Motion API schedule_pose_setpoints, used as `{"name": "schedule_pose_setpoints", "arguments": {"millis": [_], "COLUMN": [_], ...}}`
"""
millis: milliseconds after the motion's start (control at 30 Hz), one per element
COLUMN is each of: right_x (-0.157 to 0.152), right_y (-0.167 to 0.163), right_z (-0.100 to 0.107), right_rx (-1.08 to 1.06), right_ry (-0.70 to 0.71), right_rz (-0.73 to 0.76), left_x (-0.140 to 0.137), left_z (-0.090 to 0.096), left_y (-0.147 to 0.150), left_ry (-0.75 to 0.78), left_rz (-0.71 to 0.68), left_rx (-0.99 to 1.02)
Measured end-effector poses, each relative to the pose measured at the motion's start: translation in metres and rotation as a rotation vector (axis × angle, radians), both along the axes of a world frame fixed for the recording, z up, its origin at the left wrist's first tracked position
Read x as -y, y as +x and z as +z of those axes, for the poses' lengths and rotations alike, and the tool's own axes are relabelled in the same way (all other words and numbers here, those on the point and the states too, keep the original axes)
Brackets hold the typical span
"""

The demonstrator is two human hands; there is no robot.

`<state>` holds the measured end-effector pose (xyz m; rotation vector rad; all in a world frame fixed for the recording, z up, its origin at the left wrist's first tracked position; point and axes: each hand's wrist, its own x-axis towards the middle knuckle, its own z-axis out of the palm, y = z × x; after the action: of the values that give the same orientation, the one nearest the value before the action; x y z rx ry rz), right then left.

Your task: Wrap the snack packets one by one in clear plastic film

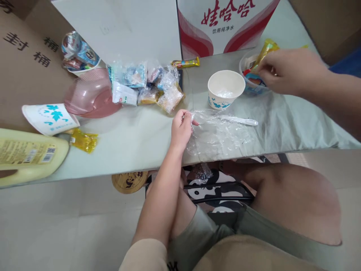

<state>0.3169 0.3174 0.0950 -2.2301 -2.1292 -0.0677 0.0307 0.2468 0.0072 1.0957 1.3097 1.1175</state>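
My left hand [183,126] is closed in a pinch on the edge of a clear plastic bag [220,135], which spreads crumpled to the right over the table's front edge. A white plastic stick-like utensil [244,121] lies by the bag. Over at the right, my right hand [287,71] is closed above a clear plastic tub [255,90] of wrapped items; what its fingertips hold is hidden. A yellow wrapped packet [267,49] shows right behind those fingers. Between my hands stands a white paper cup [225,84] with blue leaves and some clear film inside.
Several wrapped snacks [146,84] are heaped by a pink translucent bowl [90,92]. A tipped paper cup [50,118], a yellow wrapper [84,140] and a pale yellow bottle [31,156] lie at left. A red-and-white carton [225,30] and a white panel [121,30] stand behind.
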Motion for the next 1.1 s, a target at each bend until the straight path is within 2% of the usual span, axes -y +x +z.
{"name": "schedule_pose_setpoints", "arguments": {"millis": [67, 100, 133, 200, 233, 300, 367, 433, 533, 667, 767, 867, 967, 1033, 1100], "right_x": [0.031, 0.050, 0.069, 0.101, 0.113, 0.127, 0.129, 0.125, 0.117, 0.110, 0.111, 0.117, 0.122, 0.120, 0.116], "right_y": [-0.012, -0.020, -0.029, -0.045, -0.052, -0.062, -0.065, -0.063, -0.057, -0.053, -0.050, -0.046, -0.043, -0.040, -0.036], "right_z": [0.003, 0.001, -0.005, -0.023, -0.034, -0.058, -0.076, -0.087, -0.091, -0.086, -0.079, -0.074, -0.076, -0.079, -0.083], "right_rx": [-0.136, -0.241, -0.355, -0.498, -0.523, -0.499, -0.429, -0.357, -0.293, -0.347, -0.516, -0.705, -0.941, -1.142, -1.284], "right_ry": [0.295, 0.387, 0.416, 0.358, 0.270, 0.130, 0.052, 0.089, 0.221, 0.196, 0.226, 0.315, 0.338, 0.335, 0.328], "right_rz": [0.154, 0.249, 0.336, 0.457, 0.502, 0.584, 0.653, 0.618, 0.437, 0.378, 0.336, 0.245, 0.145, 0.065, 0.000], "left_x": [-0.001, -0.002, -0.003, -0.004, -0.004, -0.003, -0.002, 0.001, 0.003, 0.002, -0.002, -0.007, -0.009, -0.008, -0.006], "left_z": [-0.002, -0.003, -0.004, -0.005, -0.005, -0.004, -0.004, -0.003, -0.003, -0.002, -0.003, -0.006, -0.007, -0.006, -0.002], "left_y": [0.000, 0.000, -0.001, -0.002, -0.004, -0.008, -0.014, -0.019, -0.025, -0.026, -0.026, -0.029, -0.033, -0.036, -0.039], "left_ry": [-0.011, -0.017, -0.023, -0.035, -0.041, -0.036, 0.011, 0.077, 0.119, 0.115, 0.161, 0.292, 0.376, 0.323, 0.203], "left_rz": [-0.021, -0.034, -0.043, -0.057, -0.066, -0.095, -0.137, -0.189, -0.259, -0.236, -0.165, -0.087, -0.071, -0.118, -0.190], "left_rx": [-0.009, -0.014, -0.016, -0.011, -0.007, -0.025, -0.103, -0.210, -0.294, -0.246, -0.234, -0.303, -0.262, -0.115, 0.039]}}
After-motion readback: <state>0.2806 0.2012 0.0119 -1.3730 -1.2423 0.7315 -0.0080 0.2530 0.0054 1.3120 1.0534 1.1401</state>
